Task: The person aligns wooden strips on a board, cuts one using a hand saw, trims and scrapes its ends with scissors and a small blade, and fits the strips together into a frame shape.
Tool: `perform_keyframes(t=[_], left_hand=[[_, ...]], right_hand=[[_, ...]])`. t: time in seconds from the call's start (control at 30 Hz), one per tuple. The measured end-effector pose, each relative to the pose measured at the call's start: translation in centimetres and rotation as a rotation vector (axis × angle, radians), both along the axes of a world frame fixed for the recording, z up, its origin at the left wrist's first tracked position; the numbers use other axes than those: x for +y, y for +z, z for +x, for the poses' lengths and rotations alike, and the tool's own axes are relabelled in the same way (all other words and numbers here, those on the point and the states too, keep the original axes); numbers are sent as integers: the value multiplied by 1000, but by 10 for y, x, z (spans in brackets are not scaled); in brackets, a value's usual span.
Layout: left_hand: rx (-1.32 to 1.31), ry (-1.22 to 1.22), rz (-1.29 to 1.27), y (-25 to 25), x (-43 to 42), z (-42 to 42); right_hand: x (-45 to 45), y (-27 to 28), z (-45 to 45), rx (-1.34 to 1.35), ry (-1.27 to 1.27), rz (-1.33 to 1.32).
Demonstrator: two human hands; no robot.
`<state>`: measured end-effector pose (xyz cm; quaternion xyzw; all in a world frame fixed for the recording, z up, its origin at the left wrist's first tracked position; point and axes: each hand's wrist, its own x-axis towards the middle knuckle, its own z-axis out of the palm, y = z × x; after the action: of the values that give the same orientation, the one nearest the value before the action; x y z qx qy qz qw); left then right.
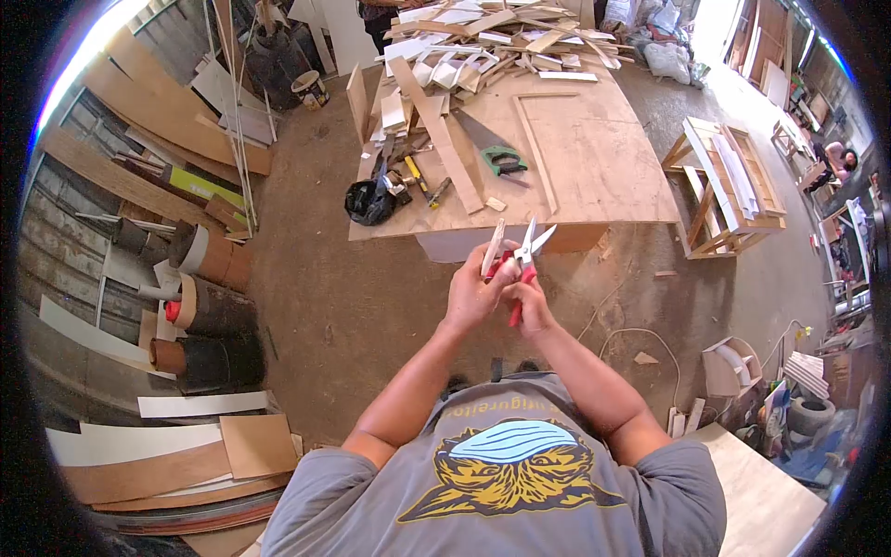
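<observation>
Lighting: bright, daylight. Glare, 2 places: upper-left edge, upper-right doorway (718, 35). Fisheye bowing; blue fringing; 4 black corners.

Both the left fingers (474, 290) and the right fingers (531, 302) are bare, as are the forearms behind them. Further back from the fingers spreads a grey T-shirt (371, 506), its short sleeves (687, 487) loose and wide, the cloth creased. On the side facing the fingers runs yellow lettering (510, 408) (upside down from here, and partly lost in folds). Beyond it, farther from them, is a yellow-and-black print (510, 483) of a shaggy, pointed-eared animal head wearing a light-blue mask (512, 440) with dark lines.
</observation>
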<state>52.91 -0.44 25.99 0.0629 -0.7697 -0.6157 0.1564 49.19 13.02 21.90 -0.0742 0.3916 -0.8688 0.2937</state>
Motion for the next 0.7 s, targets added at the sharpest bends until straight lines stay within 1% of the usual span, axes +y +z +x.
perform_keyframes(t=[0.03,0.07,0.1,0.13,0.17,0.2,0.27,0.33,0.37,0.47,0.53,0.7], left_hand=[[4,64,-64,-11,-14,6],[10,127,-127,-21,-27,11],[56,225,-150,-17,-35,17],[-24,218,-109,-14,-47,21],[-107,209,-66,-11,-62,26],[-190,199,-22,-9,-75,31],[-193,177,-38,-14,-91,37],[-190,168,-79,-27,-106,36],[-167,143,-29,-33,-112,36],[-98,68,122,-32,-119,37],[-48,31,231,-25,-116,38],[16,-26,231,-25,-109,32]], right_hand=[[-7,16,4,-18,-22,-5],[-14,12,5,2,-20,19],[-20,11,5,24,-18,43],[-26,9,6,45,-18,68],[-34,7,12,-25,-59,113],[-40,2,14,-26,-54,161],[-48,-11,17,-31,-41,259],[-53,-2,26,97,-14,344],[-56,4,31,161,0,385],[-64,10,41,328,-66,536],[-64,23,46,386,-96,655],[-57,52,56,608,-150,839]])
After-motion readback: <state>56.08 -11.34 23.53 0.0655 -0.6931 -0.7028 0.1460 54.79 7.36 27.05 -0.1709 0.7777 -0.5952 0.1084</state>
